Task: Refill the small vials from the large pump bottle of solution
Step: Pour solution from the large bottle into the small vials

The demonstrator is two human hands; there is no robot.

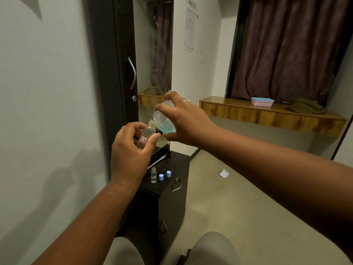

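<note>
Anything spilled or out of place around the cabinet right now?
No spill visible. The pump head lies on its side on the cabinet top, and a crumpled scrap of paper sits on the floor beside the cabinet. Both blue caps stand off their vials.

Dark cabinet top, open vial, two blue caps, pump tube

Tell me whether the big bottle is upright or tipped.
Tipped: the right hand holds the large bottle on its side, open mouth toward the vial.
</note>
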